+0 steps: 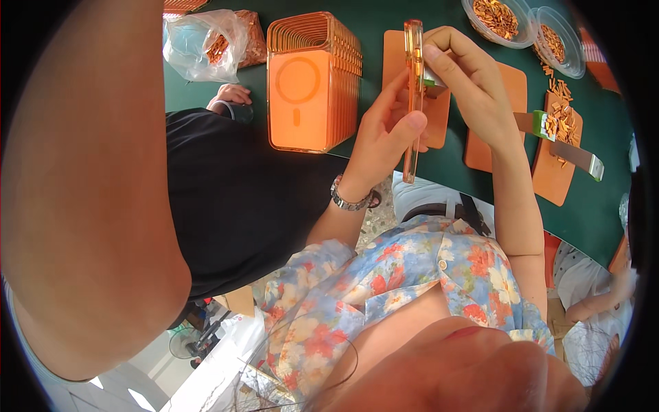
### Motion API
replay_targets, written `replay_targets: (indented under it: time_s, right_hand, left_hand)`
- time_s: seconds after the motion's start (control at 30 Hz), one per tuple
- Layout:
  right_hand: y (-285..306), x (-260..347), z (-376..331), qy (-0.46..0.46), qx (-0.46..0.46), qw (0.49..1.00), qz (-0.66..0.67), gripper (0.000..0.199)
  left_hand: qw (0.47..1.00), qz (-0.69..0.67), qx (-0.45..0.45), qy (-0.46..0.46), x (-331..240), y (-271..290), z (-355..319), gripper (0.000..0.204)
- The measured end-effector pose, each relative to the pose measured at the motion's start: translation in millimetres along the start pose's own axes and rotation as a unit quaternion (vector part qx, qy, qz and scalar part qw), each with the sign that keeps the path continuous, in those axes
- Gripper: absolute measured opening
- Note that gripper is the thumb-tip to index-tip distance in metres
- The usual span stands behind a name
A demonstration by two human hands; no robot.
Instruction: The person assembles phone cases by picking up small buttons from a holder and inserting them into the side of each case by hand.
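Observation:
My left hand point(390, 134) grips a clear orange phone case point(412, 103), held upright and edge-on above the table's near edge, thumb on one face and fingers on the other. My right hand point(470, 82) pinches the case's upper part with thumb and forefinger; any small piece between them is hidden. Beside the right fingers shows a small green and metallic bit point(431, 85), partly covered. Behind the case lies an orange pad point(435, 127). Left of my hands, a stack of orange phone cases point(298, 103) stands on its side, a ring and a short bar marked on its front.
Orange pads point(504, 79) lie rightward, one under loose orange strips point(563, 120) and a metal strip tool point(578, 156). Two clear tubs point(504, 42) hold more strips. A plastic bag point(199, 44), a co-worker's hand point(232, 95) and a large arm point(89, 172) are at left.

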State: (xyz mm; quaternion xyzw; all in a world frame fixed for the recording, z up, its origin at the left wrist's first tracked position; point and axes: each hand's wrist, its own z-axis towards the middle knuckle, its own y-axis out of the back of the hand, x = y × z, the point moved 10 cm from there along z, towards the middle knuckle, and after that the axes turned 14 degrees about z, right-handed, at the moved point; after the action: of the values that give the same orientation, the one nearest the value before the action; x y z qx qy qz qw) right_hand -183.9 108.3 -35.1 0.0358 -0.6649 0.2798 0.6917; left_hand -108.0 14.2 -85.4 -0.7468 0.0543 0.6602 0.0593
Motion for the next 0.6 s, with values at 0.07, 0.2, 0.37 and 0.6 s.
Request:
replay_targets:
  time_s: [0.07, 0.2, 0.37, 0.6]
  right_hand:
    - [0.2, 6.6, 3.1, 0.043, -0.014, 0.999, -0.014, 0.016]
    - [5.9, -4.4, 2.1, 0.016, -0.023, 1.0, 0.005, 0.015]
    - [9.7, -13.5, 2.5, 0.016, -0.048, 0.998, 0.028, 0.016]
    - [16.0, -19.4, 5.0, 0.005, -0.076, 0.995, 0.061, 0.015]
  left_hand:
    - [1.0, 0.005, -0.007, 0.002, -0.1, 1.9, 0.2, 0.062]
    - [1.0, 0.019, -0.001, 0.022, 2.9, 3.6, -0.7, 0.06]
    - [0.997, -0.016, 0.027, 0.065, 11.1, -2.9, -3.5, 0.06]
    - [0.997, -0.007, 0.005, 0.079, 12.6, -0.5, 1.4, 0.063]
